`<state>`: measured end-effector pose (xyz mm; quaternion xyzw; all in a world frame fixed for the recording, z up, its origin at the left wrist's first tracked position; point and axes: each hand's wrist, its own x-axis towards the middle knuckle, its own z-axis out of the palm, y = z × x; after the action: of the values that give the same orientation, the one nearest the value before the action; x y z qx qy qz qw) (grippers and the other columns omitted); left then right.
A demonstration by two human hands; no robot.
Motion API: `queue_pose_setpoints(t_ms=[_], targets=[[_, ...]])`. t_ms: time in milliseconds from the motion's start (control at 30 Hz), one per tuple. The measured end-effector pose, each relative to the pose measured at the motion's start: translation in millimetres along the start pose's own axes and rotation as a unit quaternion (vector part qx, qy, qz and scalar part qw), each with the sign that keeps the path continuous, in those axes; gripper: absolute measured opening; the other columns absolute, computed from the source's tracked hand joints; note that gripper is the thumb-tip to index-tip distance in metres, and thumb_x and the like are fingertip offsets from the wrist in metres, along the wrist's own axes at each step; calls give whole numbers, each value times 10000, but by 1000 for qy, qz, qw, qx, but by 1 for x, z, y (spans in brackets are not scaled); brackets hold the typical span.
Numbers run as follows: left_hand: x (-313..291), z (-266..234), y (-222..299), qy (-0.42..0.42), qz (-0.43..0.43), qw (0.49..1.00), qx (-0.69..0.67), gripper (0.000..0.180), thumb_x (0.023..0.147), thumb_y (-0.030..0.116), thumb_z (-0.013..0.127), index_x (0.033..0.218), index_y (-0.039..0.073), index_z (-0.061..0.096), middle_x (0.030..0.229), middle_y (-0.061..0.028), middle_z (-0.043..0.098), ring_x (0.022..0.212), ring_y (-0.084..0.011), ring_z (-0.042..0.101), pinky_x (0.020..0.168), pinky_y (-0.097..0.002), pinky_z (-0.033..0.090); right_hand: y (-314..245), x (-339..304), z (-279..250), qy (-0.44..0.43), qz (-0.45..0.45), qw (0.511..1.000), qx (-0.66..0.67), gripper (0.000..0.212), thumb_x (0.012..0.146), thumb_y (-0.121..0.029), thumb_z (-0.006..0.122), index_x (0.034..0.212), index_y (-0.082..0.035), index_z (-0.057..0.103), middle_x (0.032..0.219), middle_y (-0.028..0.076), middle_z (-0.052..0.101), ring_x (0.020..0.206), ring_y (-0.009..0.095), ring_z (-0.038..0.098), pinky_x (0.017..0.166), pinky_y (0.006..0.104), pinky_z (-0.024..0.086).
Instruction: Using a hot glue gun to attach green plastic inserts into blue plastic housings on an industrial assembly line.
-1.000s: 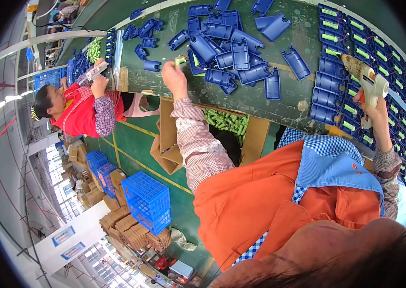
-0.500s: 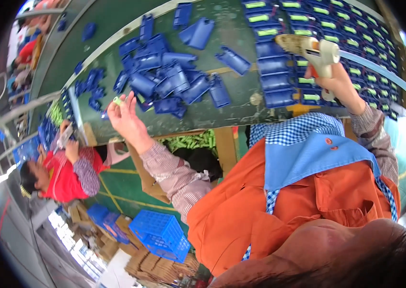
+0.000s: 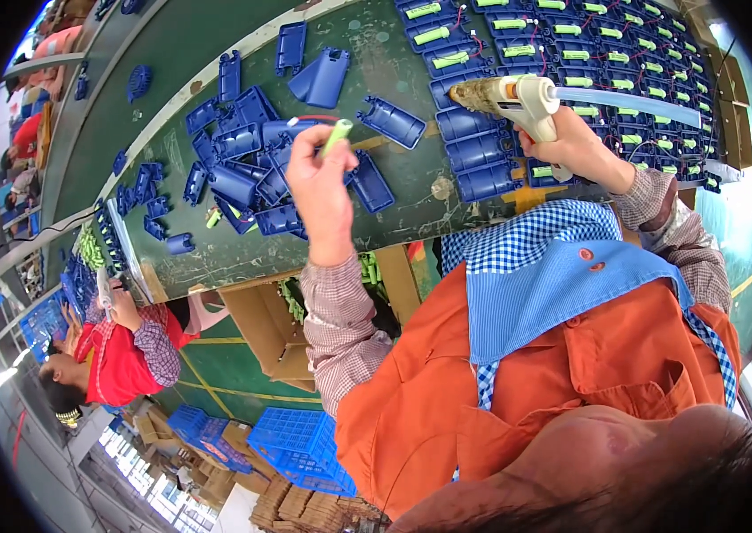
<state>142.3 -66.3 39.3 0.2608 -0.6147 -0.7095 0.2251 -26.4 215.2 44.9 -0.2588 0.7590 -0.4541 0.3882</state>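
Observation:
My left hand [image 3: 321, 182] pinches a light green battery [image 3: 337, 135] with a red lead, raised over a heap of blue plastic casings [image 3: 235, 182]. On the right, my right hand [image 3: 569, 147] grips a white hot glue gun [image 3: 529, 99]. A long pale glue stick [image 3: 629, 102] sticks out of its back, and its brownish nozzle points left over the rows. Beneath the nozzle lie several blue casings with no battery in them [image 3: 475, 153]. Further right, rows of casings hold green batteries [image 3: 518, 51] with red wires.
An open cardboard box [image 3: 262, 324] with green batteries stands below the table edge. Blue crates [image 3: 300, 444] sit on the floor behind. At the left, another person in red [image 3: 127, 355] works at the same bench [image 3: 376, 235]. Loose casings [image 3: 393, 120] lie between heap and rows.
My left hand has moved right and up from the heap's left side, carrying the battery. The glue gun and right hand appear slightly further left, as the whole view has shifted.

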Motion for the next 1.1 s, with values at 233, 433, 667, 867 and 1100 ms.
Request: queue_pose_setpoints(t_ms=[233,433,667,867,1100], targets=[[16,59,-31,-49,103,981,157,151,768,-43,677,887,9,600,924,-47,515,756,-118,544,658,-242,455,3,-9,-9,40,8,998,-43,252,734,-115,626,936,32,593,797,80,630,708,148,572,659,311,473],[29,101,-57,-49,201,941,268,178,684,14,751,828,32,648,911,-58,482,856,-193,506,730,-301,439,8,-17,-13,49,28,998,-38,224,727,-110,621,912,15,595,796,69,631,715,132,581,660,295,474],[35,122,-78,-34,253,894,367,193,634,57,779,790,90,670,892,-71,490,907,-268,466,810,-369,390,0,-35,-14,38,22,999,15,211,707,-81,612,905,-10,594,791,36,624,736,121,587,695,273,480],[36,124,-85,-34,277,863,420,182,635,104,792,777,137,684,866,-16,503,910,-246,468,810,-373,361,4,-34,-10,37,9,998,45,215,705,-77,613,910,-14,595,807,41,626,763,133,589,711,281,479],[36,121,-90,-26,287,850,441,159,665,102,767,804,146,703,853,6,534,922,-233,482,804,-368,358,11,-17,-8,47,46,997,-30,358,712,-13,587,1067,4,547,895,39,603,800,113,572,725,262,476]])
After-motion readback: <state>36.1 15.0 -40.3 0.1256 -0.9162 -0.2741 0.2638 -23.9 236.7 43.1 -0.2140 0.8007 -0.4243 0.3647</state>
